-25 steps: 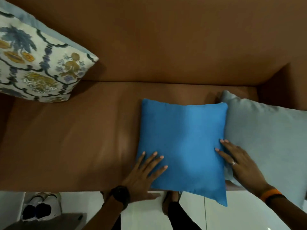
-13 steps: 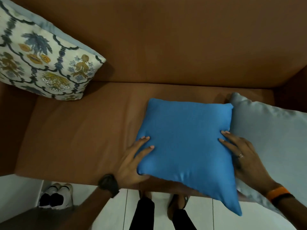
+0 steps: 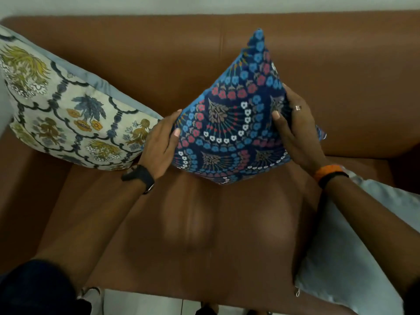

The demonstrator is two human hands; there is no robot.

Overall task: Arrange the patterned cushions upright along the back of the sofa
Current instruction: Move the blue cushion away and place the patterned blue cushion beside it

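Observation:
A dark blue cushion with a red, white and blue floral pattern [image 3: 229, 123] stands tilted on one corner against the brown sofa back [image 3: 172, 55]. My left hand [image 3: 159, 144] grips its left edge and my right hand [image 3: 293, 126] grips its right edge. A cream cushion with a blue and yellow floral pattern [image 3: 66, 117] leans upright against the sofa back at the left, its corner touching my left hand.
A plain pale grey cushion [image 3: 354, 251] lies on the sofa seat [image 3: 204, 235] at the right, under my right forearm. The sofa's left armrest [image 3: 20, 185] lies below the cream cushion. White floor and a shoe [image 3: 91, 296] show beneath the seat's front edge.
The cushion lay flat on the seat with its plain blue side up. Both hands have lifted and turned it, so the patterned face shows and it stands against the sofa back.

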